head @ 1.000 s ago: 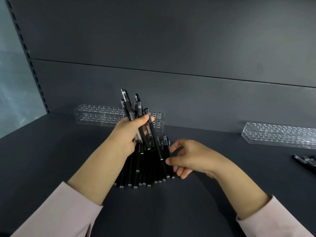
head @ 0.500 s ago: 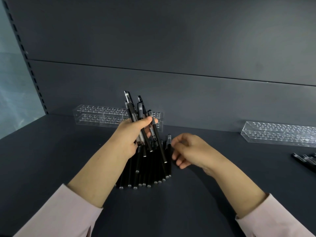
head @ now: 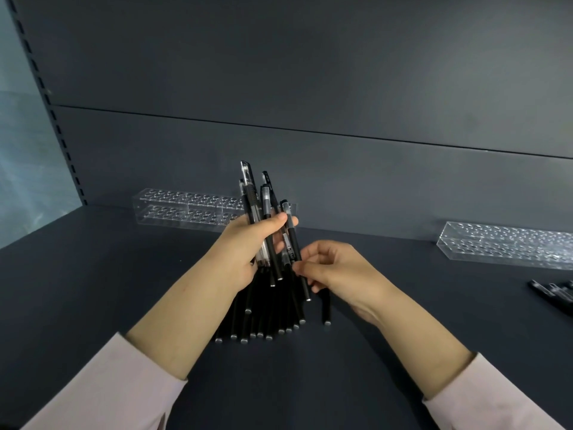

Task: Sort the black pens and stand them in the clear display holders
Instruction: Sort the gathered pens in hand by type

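My left hand [head: 245, 246] grips a bundle of black pens [head: 263, 206] upright, caps up, above the shelf. Under it a pile of black pens [head: 263, 321] lies fanned out on the dark shelf top. My right hand [head: 338, 268] is just right of the bundle. Its thumb and forefinger pinch at the rightmost pen of the bundle, and a single black pen [head: 326, 308] sticks down from under its fingers. A clear display holder [head: 183, 209] stands at the back left, partly hidden by the bundle. A second clear holder [head: 508, 246] stands at the back right. No pens stand in either.
A few more black pens [head: 555, 291] lie at the right edge of the shelf. The grey back panel [head: 341, 88] rises right behind the holders. A slotted upright [head: 52, 119] runs along the left side.
My right hand rose from the pile's right side with one pen and moved up to the bundle. My left hand kept the bundle nearly still.
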The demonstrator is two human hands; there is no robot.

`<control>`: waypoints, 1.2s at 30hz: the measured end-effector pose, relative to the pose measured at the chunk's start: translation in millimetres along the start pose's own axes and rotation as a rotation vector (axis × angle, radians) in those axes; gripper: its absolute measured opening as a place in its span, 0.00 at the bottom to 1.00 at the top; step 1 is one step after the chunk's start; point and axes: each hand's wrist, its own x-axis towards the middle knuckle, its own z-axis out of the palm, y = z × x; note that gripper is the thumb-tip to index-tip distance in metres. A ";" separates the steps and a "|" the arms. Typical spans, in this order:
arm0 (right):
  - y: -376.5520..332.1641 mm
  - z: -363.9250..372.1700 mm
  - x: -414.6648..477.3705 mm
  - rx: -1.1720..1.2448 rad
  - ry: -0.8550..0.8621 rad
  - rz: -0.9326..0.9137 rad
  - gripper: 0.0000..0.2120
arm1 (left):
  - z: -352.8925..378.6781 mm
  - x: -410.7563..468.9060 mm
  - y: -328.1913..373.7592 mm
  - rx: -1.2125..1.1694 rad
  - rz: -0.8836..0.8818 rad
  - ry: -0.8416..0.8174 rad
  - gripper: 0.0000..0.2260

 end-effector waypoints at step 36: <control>-13.8 -20.7 -9.0 0.125 0.031 0.028 0.04 | 14.4 -6.9 -2.1 0.054 0.073 -0.014 0.05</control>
